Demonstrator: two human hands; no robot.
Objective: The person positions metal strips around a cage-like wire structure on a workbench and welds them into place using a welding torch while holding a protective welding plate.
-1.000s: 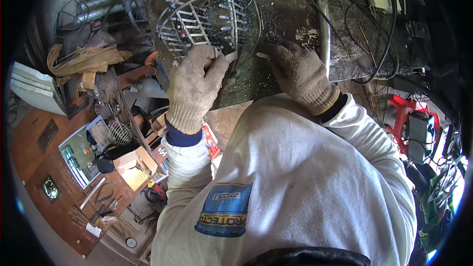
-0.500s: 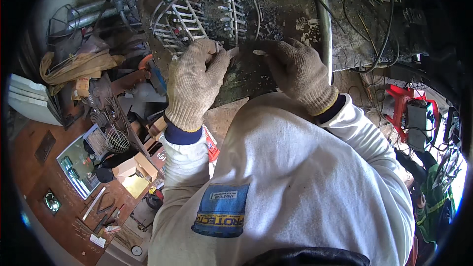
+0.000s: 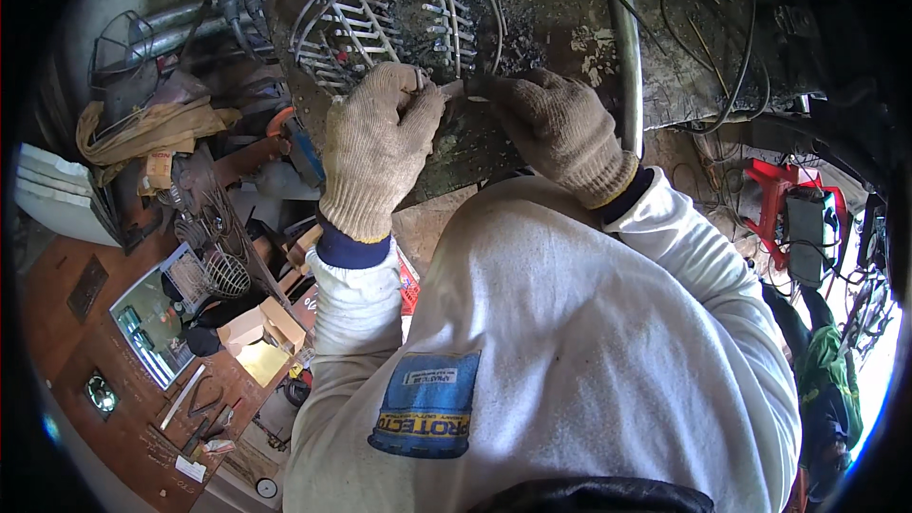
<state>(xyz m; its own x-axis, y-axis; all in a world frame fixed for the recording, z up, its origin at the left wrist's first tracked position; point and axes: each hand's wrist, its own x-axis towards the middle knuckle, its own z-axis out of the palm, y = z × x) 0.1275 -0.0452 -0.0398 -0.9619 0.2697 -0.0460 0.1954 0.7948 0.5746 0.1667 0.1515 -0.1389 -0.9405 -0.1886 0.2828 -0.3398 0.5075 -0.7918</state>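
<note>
My left hand (image 3: 375,147), in a beige knit glove, is closed, its thumb and fingers pinched at the near side of a welded metal rod frame (image 3: 454,24). A small pale piece pokes out between its fingertips, too small to name. My right hand (image 3: 570,128), gloved alike, is closed too, with its fingertips almost meeting the left ones; what they hold is hidden. The frame has curved outer rods and several rows of short crossbars. It lies on the dark, grimy workbench (image 3: 551,0) just beyond my hands.
Right of my right hand lies a long-handled metal hammer (image 3: 627,66). Black cables (image 3: 750,66) trail over the bench's right end. On the left are a rumpled tan cloth (image 3: 142,133) and a cardboard box (image 3: 261,328). A person in green (image 3: 826,370) is at the far right.
My right hand has moved left, bringing its fingertips close to my left hand's. The left hand has shifted only slightly. The person at the right has changed posture.
</note>
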